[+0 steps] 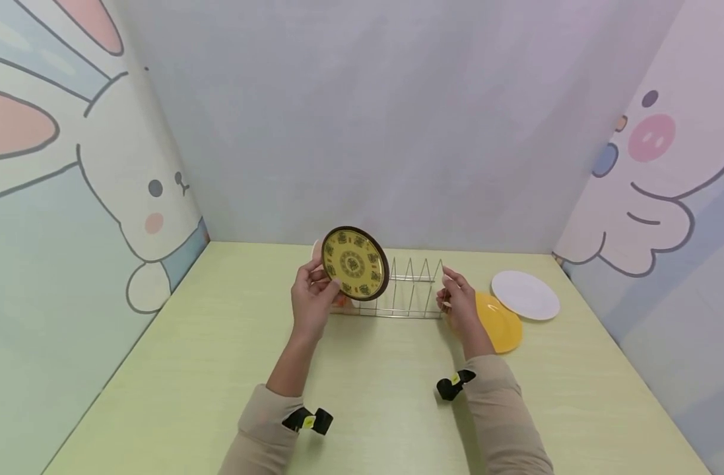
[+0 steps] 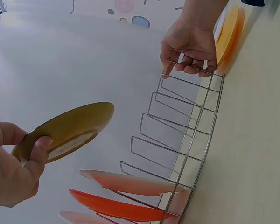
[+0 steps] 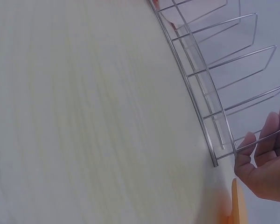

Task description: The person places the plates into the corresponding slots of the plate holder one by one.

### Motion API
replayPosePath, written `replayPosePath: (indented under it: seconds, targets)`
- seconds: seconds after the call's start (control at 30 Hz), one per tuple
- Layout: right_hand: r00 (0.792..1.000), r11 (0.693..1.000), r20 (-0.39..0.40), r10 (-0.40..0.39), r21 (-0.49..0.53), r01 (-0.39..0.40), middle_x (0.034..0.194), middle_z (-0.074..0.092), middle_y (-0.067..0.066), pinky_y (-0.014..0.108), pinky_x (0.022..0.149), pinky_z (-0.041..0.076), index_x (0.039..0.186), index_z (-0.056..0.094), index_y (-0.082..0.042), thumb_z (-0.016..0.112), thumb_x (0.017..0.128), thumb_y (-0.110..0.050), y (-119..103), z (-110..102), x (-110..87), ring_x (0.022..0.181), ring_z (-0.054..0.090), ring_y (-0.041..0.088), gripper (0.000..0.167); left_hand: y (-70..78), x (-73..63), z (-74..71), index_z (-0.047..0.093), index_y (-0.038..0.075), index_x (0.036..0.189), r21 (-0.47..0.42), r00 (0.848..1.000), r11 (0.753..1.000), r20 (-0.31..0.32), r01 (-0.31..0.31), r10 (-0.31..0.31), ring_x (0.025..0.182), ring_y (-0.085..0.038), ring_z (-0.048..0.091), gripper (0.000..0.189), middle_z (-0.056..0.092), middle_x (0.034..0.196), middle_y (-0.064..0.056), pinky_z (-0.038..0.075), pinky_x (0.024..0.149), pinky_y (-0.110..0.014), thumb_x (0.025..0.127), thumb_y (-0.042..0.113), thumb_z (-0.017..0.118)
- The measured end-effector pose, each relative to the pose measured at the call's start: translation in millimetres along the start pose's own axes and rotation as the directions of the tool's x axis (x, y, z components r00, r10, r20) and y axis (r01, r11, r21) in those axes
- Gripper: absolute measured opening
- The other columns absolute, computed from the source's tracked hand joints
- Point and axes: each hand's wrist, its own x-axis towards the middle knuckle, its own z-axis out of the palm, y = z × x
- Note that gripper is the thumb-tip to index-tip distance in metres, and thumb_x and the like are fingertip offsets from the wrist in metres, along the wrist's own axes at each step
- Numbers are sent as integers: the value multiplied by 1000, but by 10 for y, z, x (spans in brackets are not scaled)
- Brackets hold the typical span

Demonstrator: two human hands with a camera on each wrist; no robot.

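Observation:
My left hand pinches the rim of a yellow patterned plate with a dark edge. The plate is raised and tilted, in front of the left part of a wire dish rack. In the left wrist view, the plate is apart from the rack's wires. My right hand grips the wire at the rack's right end, its fingers curled round it in the right wrist view. A red plate and pinkish plates stand in slots at the rack's left end.
On the table to the right of the rack lie a yellow-orange plate and a white plate, close together. A wall rises behind the table, with cartoon-printed side panels at left and right.

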Motion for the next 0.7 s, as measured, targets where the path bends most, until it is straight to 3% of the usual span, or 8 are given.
replayPosePath:
  seconds: [0.27, 0.43, 0.6, 0.7]
  targets:
    - [1000, 1000, 8, -14, 13, 14, 72, 53, 1, 27, 64, 46, 134, 50, -22, 52, 96, -29, 26, -3, 10, 66, 51, 11, 38, -86, 65, 85, 46, 3, 127, 29, 990, 993, -86, -112, 114, 85, -23, 55, 50, 52, 103, -16, 54, 71, -35, 80, -6, 60]
    - [1000, 1000, 6, -14, 16, 14, 72, 52, 1, 27, 64, 46, 134, 50, -22, 52, 96, -29, 28, -14, 18, 66, 51, 12, 38, -65, 65, 159, 47, -1, 125, 126, 975, 979, -135, -158, 175, 86, -24, 56, 49, 55, 103, -17, 54, 71, -30, 79, -7, 62]
    - [1000, 1000, 24, -15, 22, 15, 72, 52, 1, 27, 64, 46, 134, 49, -22, 51, 96, -29, 34, -23, 11, 67, 51, 12, 38, -126, 94, 181, 49, -3, 124, 199, 960, 963, -173, -184, 219, 89, -27, 56, 48, 56, 104, -21, 51, 74, -30, 78, -7, 63]
    - [999, 1000, 27, -17, 24, 17, 72, 53, 1, 28, 64, 46, 133, 50, -22, 52, 96, -29, 42, -28, 16, 66, 51, 12, 38, -237, 151, 176, 52, -1, 122, 247, 948, 947, -192, -204, 254, 87, -26, 56, 47, 58, 102, -16, 51, 73, -30, 77, -6, 63]
